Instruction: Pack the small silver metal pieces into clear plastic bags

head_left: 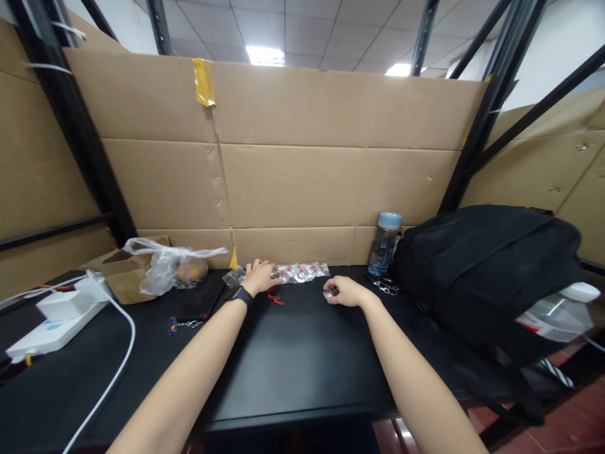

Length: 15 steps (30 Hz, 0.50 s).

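Bench [302, 359] lot: packets [301, 273], one row

Bench: black, smooth; packets would probably slide easily on it.

Packets: clear, glossy, lying along the back of the bench, the row reaching the left hand [259, 277]. Contents red and silvery, too small to identify. Judged light; film limp and slippery, contents stiffer, fragility uncertain. Suggested hold: thumb and finger across the firm middle, or a pinch at the film edge.

Hands: left, palm down at the row, fingers part-spread and bent; cannot tell whether it grips a packet. Right hand [344, 291], right of the row, fingers drawn into a pinch on a piece [328, 294].

Cord: red [276, 297], loose beside the left hand; likely soft; lift mid-length.

Piece: shiny, mostly hidden by fingers; probably light; hold by its edges.
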Motion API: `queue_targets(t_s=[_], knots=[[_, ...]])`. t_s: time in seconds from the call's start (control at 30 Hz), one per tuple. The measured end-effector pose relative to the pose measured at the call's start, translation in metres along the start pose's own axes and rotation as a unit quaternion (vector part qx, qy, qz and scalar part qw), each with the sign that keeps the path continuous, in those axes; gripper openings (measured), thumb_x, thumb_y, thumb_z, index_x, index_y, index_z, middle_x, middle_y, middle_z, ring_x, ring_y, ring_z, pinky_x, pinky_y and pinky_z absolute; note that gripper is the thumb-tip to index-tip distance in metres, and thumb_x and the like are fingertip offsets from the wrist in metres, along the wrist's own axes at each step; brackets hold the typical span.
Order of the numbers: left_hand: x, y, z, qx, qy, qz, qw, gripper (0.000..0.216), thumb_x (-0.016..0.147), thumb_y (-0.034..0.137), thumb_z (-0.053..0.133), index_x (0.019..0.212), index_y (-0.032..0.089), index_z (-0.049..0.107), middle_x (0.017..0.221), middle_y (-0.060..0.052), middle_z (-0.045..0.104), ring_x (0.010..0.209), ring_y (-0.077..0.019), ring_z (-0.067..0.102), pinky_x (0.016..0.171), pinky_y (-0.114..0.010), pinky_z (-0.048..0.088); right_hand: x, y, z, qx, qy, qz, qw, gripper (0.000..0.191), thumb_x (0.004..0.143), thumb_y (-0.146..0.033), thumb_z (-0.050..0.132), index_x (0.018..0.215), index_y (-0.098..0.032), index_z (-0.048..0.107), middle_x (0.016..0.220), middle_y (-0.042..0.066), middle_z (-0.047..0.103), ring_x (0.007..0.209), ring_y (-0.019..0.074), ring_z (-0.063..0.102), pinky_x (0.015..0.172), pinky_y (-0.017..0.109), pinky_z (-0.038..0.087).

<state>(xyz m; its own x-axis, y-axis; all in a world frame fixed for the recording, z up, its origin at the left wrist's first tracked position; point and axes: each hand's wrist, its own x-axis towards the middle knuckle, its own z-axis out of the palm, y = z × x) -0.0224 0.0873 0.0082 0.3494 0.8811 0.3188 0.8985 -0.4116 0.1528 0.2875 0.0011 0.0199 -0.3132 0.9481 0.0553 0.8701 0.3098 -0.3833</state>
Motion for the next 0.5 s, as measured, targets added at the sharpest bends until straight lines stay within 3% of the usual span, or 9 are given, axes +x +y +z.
queue_targets(t_s=[0.07,0.27,0.5], knots=[[0.005,0.001,0.004,0.005,-0.02,0.016,1.0,0.041,0.081,0.052,0.071,0.111,0.026,0.068,0.122,-0.012,0.063,0.12,-0.0373,0.046,0.099,-0.051,0.034,0.0,0.001,0.001,0.002,0.001,0.001,1.0,0.033,0.069,-0.024,0.078,0.102,-0.02,0.076,0.097,0.006,0.072,0.086,0.0209,0.067,0.078,0.027,0.048],[0.004,-0.002,0.013,0.015,-0.003,0.029,0.999,0.041,0.08,0.044,0.075,0.117,0.027,0.066,0.124,-0.012,0.062,0.122,-0.0357,0.044,0.099,-0.048,0.032,0.0,0.001,0.001,-0.008,-0.001,0.001,1.0,0.034,0.07,-0.025,0.079,0.103,-0.021,0.075,0.1,0.007,0.072,0.087,0.0209,0.067,0.079,0.028,0.048],[0.007,0.001,0.005,0.007,-0.005,0.048,0.999,0.032,0.075,0.039,0.08,0.104,0.027,0.071,0.107,-0.008,0.07,0.113,-0.0332,0.051,0.094,-0.043,0.035,-0.001,-0.003,0.0,-0.008,-0.006,-0.007,1.0,0.034,0.072,-0.026,0.078,0.105,-0.02,0.075,0.1,0.007,0.07,0.089,0.0215,0.066,0.084,0.029,0.048]])
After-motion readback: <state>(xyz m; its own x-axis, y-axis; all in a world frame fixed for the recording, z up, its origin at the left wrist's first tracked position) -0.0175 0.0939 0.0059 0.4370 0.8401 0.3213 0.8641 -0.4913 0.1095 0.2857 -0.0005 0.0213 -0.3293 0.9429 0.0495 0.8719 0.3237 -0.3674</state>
